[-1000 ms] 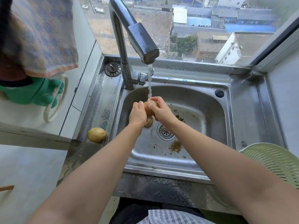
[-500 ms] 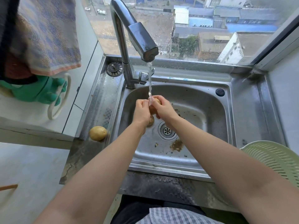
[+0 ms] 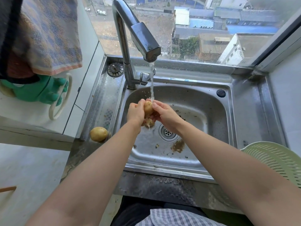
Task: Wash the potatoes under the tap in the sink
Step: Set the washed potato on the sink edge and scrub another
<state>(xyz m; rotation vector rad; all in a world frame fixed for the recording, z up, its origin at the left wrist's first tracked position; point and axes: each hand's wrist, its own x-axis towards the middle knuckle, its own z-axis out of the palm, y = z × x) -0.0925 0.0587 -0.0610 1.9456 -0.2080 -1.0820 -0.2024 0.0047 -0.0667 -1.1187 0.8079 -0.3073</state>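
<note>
Water runs from the steel tap (image 3: 143,41) into the steel sink (image 3: 203,101). Both hands hold one yellow potato (image 3: 147,108) in the stream over the basin. My left hand (image 3: 136,112) grips its left side and my right hand (image 3: 164,115) cups its right side and underside. A dirtier, wet patch of potato (image 3: 149,122) shows just below the hands; I cannot tell whether it is the same potato or another. A second potato (image 3: 99,134) lies on the counter at the sink's left front corner.
A pale green colander (image 3: 276,162) sits on the right of the sink. Dirt clumps (image 3: 178,146) lie near the drain (image 3: 167,132). A sink plug (image 3: 115,69) rests at the back left. Green rubber gloves (image 3: 37,92) and a towel (image 3: 47,35) hang on the left.
The hands have turned the potato in the stream, so more of its clean yellow top shows between the fingers. The potato on the counter has not moved.
</note>
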